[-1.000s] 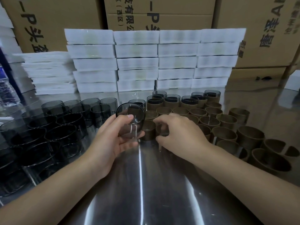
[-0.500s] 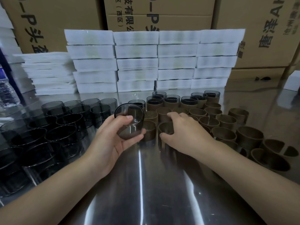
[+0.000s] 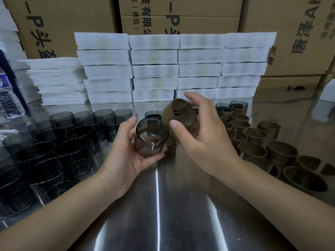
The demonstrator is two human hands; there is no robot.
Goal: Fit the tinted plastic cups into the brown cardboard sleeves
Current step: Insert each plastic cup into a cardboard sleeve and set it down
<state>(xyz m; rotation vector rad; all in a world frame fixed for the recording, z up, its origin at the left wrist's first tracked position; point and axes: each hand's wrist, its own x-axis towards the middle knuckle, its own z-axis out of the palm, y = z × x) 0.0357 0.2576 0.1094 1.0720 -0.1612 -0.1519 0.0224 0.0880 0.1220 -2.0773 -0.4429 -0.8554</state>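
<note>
Glossy bench (image 3: 181,205), cartons (image 3: 72,19) behind; left hand (image 3: 126,158) grips a tinted cup (image 3: 151,140), right hand (image 3: 208,140) grips a cardboard sleeve (image 3: 186,122).

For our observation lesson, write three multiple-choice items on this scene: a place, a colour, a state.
1. The loose tinted cups stand: A) on the person's left B) on the person's right C) on the floor.
2. The sleeve in the right hand is: A) white B) brown C) blue.
3. The cup in the left hand is: A) inside the sleeve B) outside it C) broken in two.
Key: A, they crowd the left side; B, cardboard brown; B, the sleeve beside it is empty.
</note>
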